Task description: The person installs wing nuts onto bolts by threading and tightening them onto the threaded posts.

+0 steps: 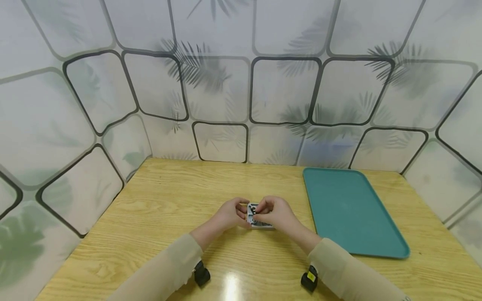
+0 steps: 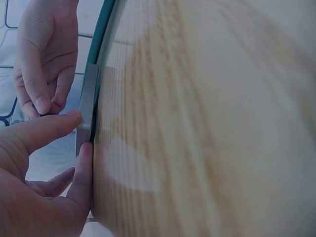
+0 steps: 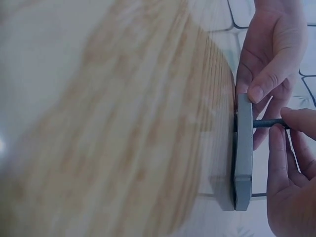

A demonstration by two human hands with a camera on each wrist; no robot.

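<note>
A small grey case (image 1: 263, 228) with a light rim and dark pieces inside lies flat on the table between both hands. My left hand (image 1: 230, 214) holds its left end, with the thumb and a finger against the rim and side in the left wrist view. Over the case, my right hand (image 1: 279, 214) pinches the upper end of a dark threaded bolt (image 3: 266, 123) between thumb and fingertips. The bolt stands straight out from the case's top face (image 3: 244, 148) in the right wrist view. The right fingers partly cover the compartments in the head view.
A teal tray (image 1: 350, 213) rests on the wooden table (image 1: 180, 188) to the right of the right hand. Patterned curtain walls (image 1: 222, 142) rise at the table's back and sides. Dark wrist cameras (image 1: 309, 279) hang at both sleeves.
</note>
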